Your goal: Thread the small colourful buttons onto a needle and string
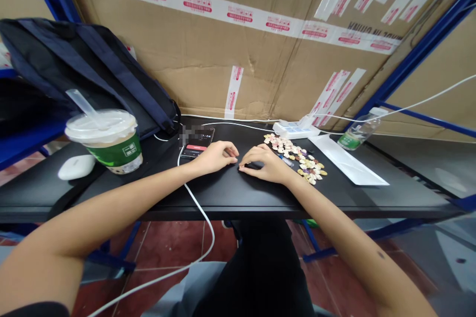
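I list one bare left hand (216, 156) over a long black worktop (238, 195), fingers loosely curled, thumb near the fingertips; contents, I cannot tell. One bare right hand (267, 162), facing it, thumb and forefinger nearly meeting; contents, I cannot tell. One loose spread of small oval multicoloured pieces (307, 163), just right, reaching towards the far edge. One dark rectangular phone (196, 148), left hand's far-edge side.

At left, see a straw-topped cup (118, 149) beside a white case (76, 167), a backpack (107, 69) behind; at right, a capped bottle (360, 131); at the back, taped cardboard (208, 49).
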The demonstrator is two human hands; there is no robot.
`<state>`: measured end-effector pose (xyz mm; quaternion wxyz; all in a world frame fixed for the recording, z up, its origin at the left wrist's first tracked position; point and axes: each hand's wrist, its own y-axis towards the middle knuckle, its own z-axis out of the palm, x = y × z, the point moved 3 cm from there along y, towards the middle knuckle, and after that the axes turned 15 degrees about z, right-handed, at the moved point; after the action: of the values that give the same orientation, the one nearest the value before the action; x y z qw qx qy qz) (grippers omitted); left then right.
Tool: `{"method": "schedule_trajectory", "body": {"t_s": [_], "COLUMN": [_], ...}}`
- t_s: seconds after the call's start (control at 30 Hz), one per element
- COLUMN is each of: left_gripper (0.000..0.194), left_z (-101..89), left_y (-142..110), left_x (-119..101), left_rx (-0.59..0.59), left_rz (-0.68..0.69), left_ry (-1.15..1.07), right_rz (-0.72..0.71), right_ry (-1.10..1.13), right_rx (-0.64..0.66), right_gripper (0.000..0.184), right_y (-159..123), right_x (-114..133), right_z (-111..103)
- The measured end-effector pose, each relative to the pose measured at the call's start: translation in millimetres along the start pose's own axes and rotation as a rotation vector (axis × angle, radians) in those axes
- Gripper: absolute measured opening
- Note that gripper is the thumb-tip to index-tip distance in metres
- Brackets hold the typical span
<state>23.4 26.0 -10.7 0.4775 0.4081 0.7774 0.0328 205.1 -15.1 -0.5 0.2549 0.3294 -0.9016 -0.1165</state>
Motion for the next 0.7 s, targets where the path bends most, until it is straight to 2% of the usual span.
{"method": "schedule_trajectory", "body": {"t_s": [0.23,0.5,0.7], "left_gripper": [0.017,0.02,0.02], "left_z": [0.7,4.0,3.5], "left_y": [1,0,0], "left_x": [0,-7,-4], "left_rx": [-0.032,-0.03,-0.071], "left_rz": [-0.085,-0.093,-0.123], "left_ry": [-0.178,-0.353,-0.37], "right_rz": [0.015,0.016,0.034], "right_ry": [0.214,0.226,0.204], "right_rx": [-0.052,-0.088,-0.101], "right_gripper": [0.014,0.015,0.016], "right_y": [-1,-1,-1], "right_x": [-5,-3,-3], "right_z": [-1,-1,-2]}}
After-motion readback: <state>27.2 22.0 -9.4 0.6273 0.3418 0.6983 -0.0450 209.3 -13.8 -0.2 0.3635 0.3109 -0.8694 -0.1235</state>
